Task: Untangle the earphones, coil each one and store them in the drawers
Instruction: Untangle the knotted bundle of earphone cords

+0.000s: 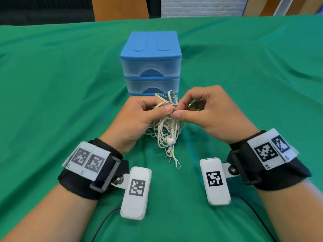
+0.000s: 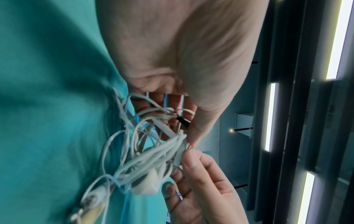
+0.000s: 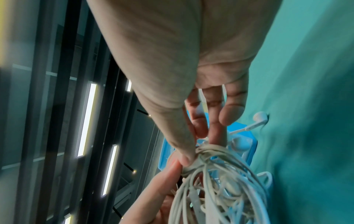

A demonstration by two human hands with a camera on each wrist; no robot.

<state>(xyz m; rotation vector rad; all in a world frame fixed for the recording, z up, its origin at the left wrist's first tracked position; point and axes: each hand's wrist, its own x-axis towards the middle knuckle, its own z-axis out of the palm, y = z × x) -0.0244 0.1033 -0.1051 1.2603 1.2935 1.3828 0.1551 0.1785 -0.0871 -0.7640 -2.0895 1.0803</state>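
Note:
A tangled bundle of white earphones (image 1: pixel 167 130) hangs between both hands above the green cloth, its plugs (image 1: pixel 168 155) trailing on the cloth. My left hand (image 1: pixel 139 117) grips the top of the tangle (image 2: pixel 153 151), thumb pressed on the cords. My right hand (image 1: pixel 197 110) pinches the same knot (image 3: pixel 201 153) with thumb and forefinger, right beside the left thumb. An earbud (image 1: pixel 170 140) dangles low in the bundle. Behind the hands stands the blue drawer unit (image 1: pixel 151 63), its visible drawers closed; the lowest part is hidden by the hands.
A green cloth (image 1: pixel 244 84) covers the whole table. One loose earbud (image 3: pixel 258 119) lies on the cloth by the unit in the right wrist view. Black wrist-camera cables (image 1: pixel 104 222) run along the near edge. A chair back (image 1: pixel 118 7) stands beyond the table.

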